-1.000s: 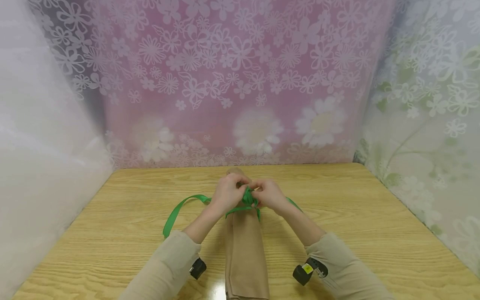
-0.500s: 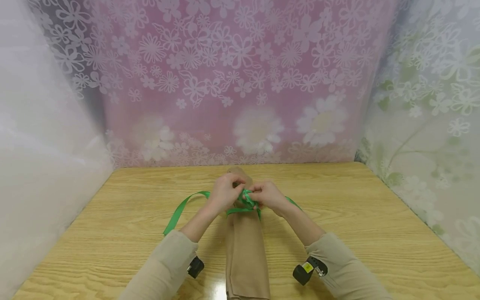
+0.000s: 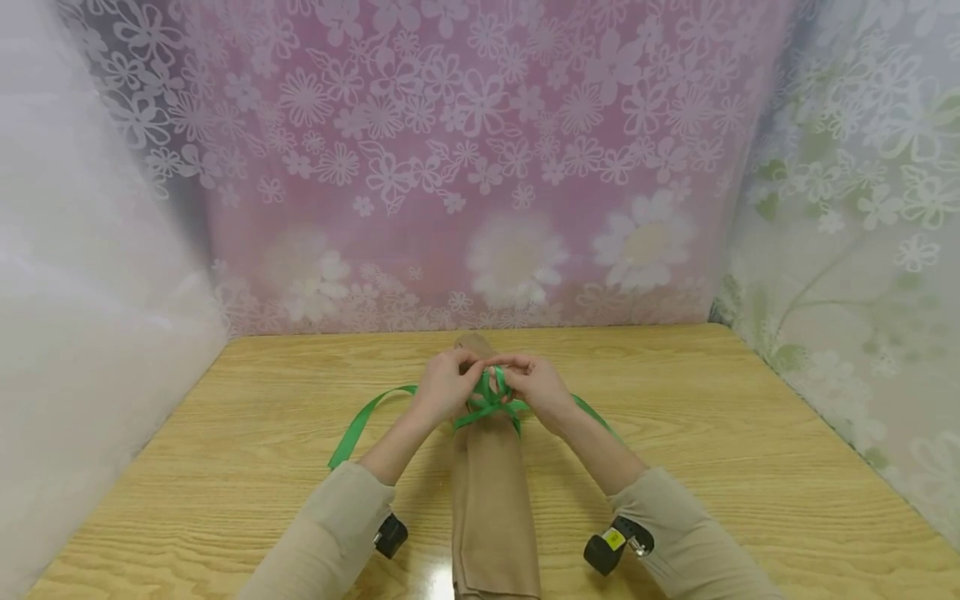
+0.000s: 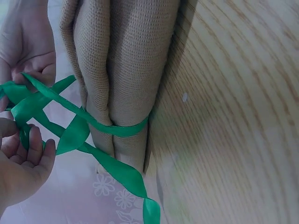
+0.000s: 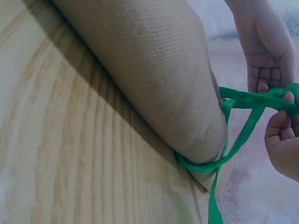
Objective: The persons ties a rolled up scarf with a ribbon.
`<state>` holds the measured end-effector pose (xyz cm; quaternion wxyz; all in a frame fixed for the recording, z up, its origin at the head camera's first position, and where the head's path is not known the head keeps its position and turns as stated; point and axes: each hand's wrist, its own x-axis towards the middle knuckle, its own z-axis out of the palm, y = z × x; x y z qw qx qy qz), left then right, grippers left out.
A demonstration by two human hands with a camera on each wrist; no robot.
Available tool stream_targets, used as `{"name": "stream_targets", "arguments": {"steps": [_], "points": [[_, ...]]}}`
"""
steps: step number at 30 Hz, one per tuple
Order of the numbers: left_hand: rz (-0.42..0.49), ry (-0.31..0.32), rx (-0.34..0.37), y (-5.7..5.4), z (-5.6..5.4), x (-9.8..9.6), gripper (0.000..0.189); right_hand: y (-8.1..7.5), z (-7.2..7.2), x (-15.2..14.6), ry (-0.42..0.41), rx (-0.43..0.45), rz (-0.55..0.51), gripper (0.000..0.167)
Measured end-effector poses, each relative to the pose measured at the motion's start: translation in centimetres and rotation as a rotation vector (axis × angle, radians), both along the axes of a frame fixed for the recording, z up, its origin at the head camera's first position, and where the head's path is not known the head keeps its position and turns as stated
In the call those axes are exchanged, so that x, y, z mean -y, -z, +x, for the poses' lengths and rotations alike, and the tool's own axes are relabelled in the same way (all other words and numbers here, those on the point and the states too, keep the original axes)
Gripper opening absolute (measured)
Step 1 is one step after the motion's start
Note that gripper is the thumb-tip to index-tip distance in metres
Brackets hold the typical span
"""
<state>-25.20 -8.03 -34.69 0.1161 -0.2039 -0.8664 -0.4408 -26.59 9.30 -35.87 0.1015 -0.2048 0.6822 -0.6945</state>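
A long brown woven cloth (image 3: 495, 508), folded into a narrow roll, lies lengthwise on the table. Near its far end a green ribbon (image 4: 117, 129) passes around it. Above the roll, the ribbon is crossed and stands up in loops between the two hands. My left hand (image 3: 447, 388) pinches the ribbon from the left side, thumb and forefinger together. On the other side my right hand (image 3: 542, 390) pinches a ribbon loop, its fingertips close to the left ones. In the right wrist view a ribbon strand (image 5: 259, 99) is drawn taut from roll to fingers. Some fingertips are hidden behind ribbon.
The wooden table (image 3: 247, 508) extends on both sides of the roll. One loose ribbon tail (image 3: 360, 425) curves out left; another (image 3: 596, 415) runs behind the right forearm. A pink floral curtain (image 3: 480, 167) hangs at the back, with pale sheets on either side.
The bunched ribbon between the hands has opened into clearer upright loops with a crossing below. The right fingers have risen slightly and now meet the left fingertips. The cloth roll has stayed put.
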Motion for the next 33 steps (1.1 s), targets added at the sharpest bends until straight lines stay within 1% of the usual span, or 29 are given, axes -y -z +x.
{"name": "stream_targets", "arguments": {"steps": [3,6,10,12,18,26,33], "points": [[0.004,0.007,0.012,0.0,0.1,0.1,0.018,-0.1,0.1,0.1,0.015,-0.003,-0.028,0.03],[0.005,0.027,0.025,0.0,0.2,0.1,0.02,-0.2,0.2,-0.1,0.014,-0.005,-0.029,0.027],[-0.018,0.054,0.026,-0.1,0.3,0.3,0.021,-0.4,0.2,-0.6,0.02,-0.039,0.013,0.023],[-0.024,0.061,0.031,-0.2,0.4,0.3,0.02,-0.5,0.2,-0.8,0.02,-0.07,0.033,0.025],[-0.027,0.054,0.059,-0.4,0.7,0.0,0.016,-0.7,0.2,-1.1,0.032,-0.117,0.073,0.028],[-0.013,0.034,0.089,-0.4,0.7,-0.3,0.014,-1.1,0.3,-1.7,-0.008,-0.097,0.046,0.03],[-0.023,0.023,0.09,-0.2,0.8,-0.2,0.013,-1.2,0.1,-2.4,-0.045,-0.128,0.096,0.021]]}}
